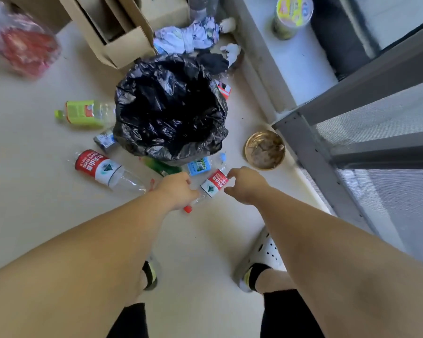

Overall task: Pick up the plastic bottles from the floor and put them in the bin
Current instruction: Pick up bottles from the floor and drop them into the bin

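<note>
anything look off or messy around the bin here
Yes: plastic bottles lie on their sides on the floor around the black-bagged bin, including a green-labelled one and a red-labelled one; crumpled paper sits behind it.

Bright daylight from window side at right; soft shadows; wide-angle bending at edges; red bag (26, 45) blurred.

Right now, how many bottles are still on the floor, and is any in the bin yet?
The bin looks dark inside; no bottle shows in it. Both hands, left and right, are closing on the small red-label bottle; whether it is gripped is unclear. Left on the floor: the big red-label bottle, the yellow-green bottle, the green bottle and the blue-label bottle.
</note>
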